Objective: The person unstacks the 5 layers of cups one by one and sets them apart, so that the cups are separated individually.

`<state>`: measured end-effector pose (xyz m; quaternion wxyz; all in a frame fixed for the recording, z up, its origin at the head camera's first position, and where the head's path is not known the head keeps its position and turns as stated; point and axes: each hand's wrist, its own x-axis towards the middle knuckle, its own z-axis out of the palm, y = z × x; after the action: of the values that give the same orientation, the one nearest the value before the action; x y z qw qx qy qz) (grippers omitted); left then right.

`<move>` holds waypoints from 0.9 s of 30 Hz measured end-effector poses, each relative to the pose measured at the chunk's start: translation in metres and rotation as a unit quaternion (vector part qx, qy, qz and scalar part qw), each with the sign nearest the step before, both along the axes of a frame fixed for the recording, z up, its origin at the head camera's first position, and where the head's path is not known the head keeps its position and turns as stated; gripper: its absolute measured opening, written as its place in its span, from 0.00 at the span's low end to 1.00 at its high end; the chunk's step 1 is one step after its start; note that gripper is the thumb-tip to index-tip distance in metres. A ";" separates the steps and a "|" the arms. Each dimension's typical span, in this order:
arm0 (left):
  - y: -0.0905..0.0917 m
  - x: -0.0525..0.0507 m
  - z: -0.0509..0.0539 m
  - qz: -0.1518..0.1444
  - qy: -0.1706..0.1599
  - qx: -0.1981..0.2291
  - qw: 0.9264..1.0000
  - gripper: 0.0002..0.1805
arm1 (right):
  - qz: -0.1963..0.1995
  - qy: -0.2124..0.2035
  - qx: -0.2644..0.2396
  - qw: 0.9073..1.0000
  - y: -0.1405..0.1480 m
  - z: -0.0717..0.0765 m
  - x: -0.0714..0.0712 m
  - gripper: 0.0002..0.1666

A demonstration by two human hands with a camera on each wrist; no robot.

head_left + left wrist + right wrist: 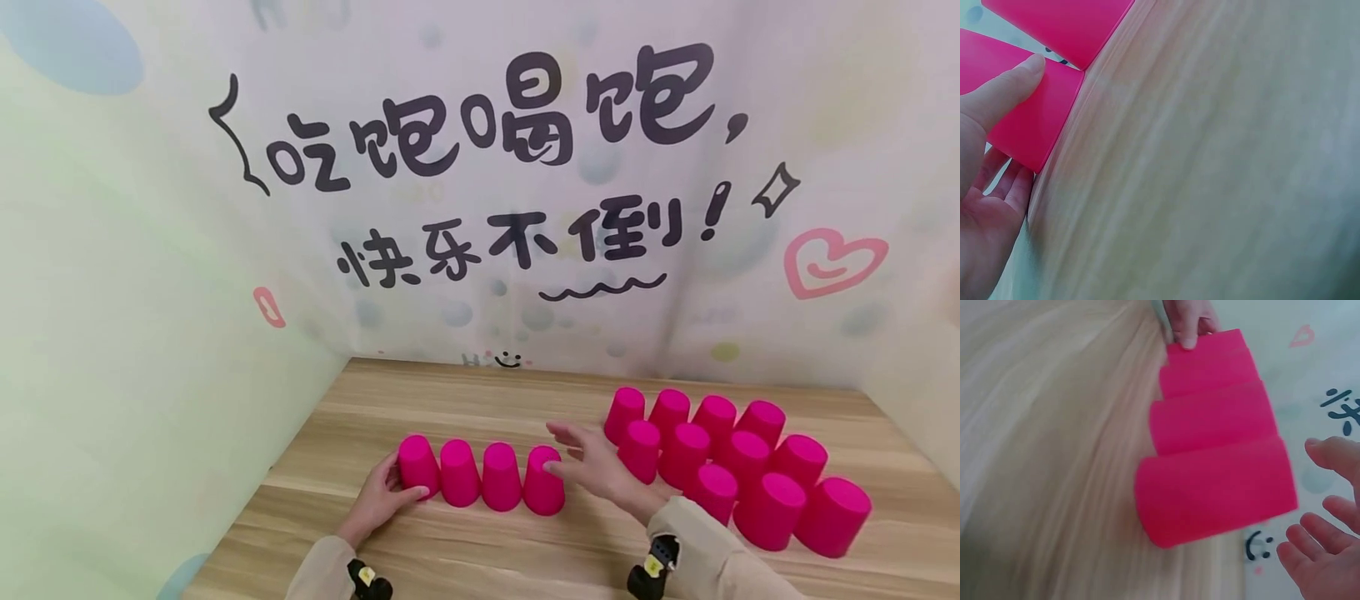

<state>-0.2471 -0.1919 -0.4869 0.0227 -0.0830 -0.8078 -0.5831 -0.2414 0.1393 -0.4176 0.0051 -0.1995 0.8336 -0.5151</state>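
Several bright pink cups stand upside down in a short row on the wooden table. My left hand (372, 505) holds the leftmost cup (417, 461), thumb across its front and fingers round its far side; the left wrist view shows the thumb lying on the pink wall. At the other end of the row, my right hand (602, 468) is spread beside the rightmost cup (543, 492). In the right wrist view its fingers are apart, a little away from that cup, and hold nothing. The two middle cups (460, 475) stand between the hands.
A block of more upside-down pink cups (742, 454) stands in staggered rows at the right, close to my right forearm. Behind the wooden table (465, 558) hangs a pale printed backdrop (510, 317) with black lettering. Dark devices are strapped to both wrists.
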 end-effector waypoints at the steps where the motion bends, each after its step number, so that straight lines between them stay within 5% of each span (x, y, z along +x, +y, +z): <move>1: 0.000 0.000 0.000 -0.002 -0.001 0.001 1.000 0.33 | 0.005 -0.006 0.000 1.000 -0.003 -0.003 0.000 0.34; 17: -0.001 -0.002 -0.003 -0.007 -0.002 -0.002 1.000 0.33 | 0.008 -0.013 0.015 1.000 -0.009 -0.021 0.003 0.32; 27: -0.001 -0.003 -0.005 -0.004 0.001 0.001 1.000 0.34 | 0.002 -0.005 0.008 1.000 0.009 -0.006 0.010 0.31</move>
<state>-0.2504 -0.1932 -0.4920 0.0207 -0.0869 -0.8068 -0.5840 -0.2313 0.1479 -0.4233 0.0120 -0.1988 0.8371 -0.5094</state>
